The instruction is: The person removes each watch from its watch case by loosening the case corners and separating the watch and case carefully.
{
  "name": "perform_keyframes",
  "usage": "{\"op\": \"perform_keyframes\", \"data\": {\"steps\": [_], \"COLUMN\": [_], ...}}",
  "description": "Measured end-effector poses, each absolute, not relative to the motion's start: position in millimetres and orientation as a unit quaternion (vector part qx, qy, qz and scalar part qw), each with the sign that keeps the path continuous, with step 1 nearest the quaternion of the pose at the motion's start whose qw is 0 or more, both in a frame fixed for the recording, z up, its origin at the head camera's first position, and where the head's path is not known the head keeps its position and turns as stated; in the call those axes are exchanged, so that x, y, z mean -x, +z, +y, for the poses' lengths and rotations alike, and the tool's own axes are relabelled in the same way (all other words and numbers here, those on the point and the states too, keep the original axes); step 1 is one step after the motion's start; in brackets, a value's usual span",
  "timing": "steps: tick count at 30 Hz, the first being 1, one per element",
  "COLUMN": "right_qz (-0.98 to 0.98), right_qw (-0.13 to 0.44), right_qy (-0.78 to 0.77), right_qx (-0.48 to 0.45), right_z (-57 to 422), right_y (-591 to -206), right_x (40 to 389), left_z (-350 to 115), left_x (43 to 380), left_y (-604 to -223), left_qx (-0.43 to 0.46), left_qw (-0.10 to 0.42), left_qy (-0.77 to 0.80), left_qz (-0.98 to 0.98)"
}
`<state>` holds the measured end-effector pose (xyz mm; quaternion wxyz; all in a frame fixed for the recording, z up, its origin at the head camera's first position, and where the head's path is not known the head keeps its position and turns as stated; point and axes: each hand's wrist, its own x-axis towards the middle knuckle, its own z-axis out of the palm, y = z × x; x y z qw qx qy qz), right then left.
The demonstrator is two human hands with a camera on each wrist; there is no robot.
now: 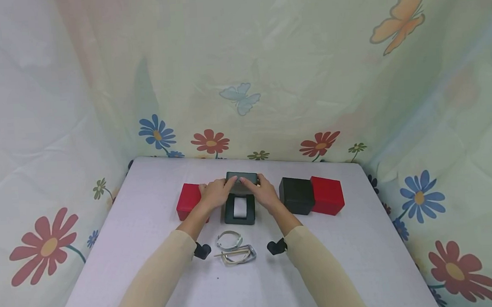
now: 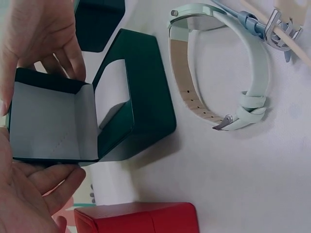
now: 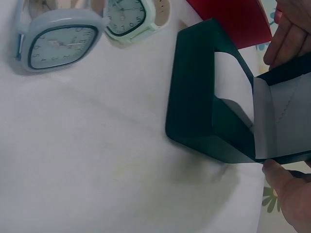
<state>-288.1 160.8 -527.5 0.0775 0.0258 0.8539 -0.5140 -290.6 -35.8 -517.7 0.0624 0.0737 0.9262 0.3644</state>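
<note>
A dark green watch box (image 1: 251, 215) stands on the table with its lid (image 1: 242, 176) raised. My left hand (image 1: 215, 193) grips the lid at its left side, and my right hand (image 1: 266, 194) grips it at the right, both thumbs at the top edge. The lid's pale lining (image 2: 43, 119) shows in both wrist views. Inside the box sits a white cushion (image 1: 240, 207). Nearer to me lie a mint-green watch (image 2: 252, 63) with its strap buckled in a loop, and a light blue watch (image 3: 63, 46) beside a beige strap (image 1: 234, 253).
A red box (image 1: 185, 202) stands to the left, partly behind my left hand. On the right, a black box (image 1: 297, 196) and another red box (image 1: 328, 195) stand side by side. Flowered cloth (image 1: 240, 55) hangs behind the white table (image 1: 341, 260).
</note>
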Motion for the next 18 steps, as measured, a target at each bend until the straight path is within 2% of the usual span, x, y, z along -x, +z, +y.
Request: {"op": "perform_keyframes", "data": {"steps": [18], "right_qz": [0.852], "right_qw": [0.083], "right_qy": [-0.516], "right_qx": [-0.029], "right_z": [162.1], "right_y": [-528.8], "right_x": [286.4], "left_z": [-36.2], "left_x": [289.7], "left_y": [-522.3], "left_qx": [-0.083], "left_qw": [0.052], "left_qy": [0.371], "left_qz": [0.923]}}
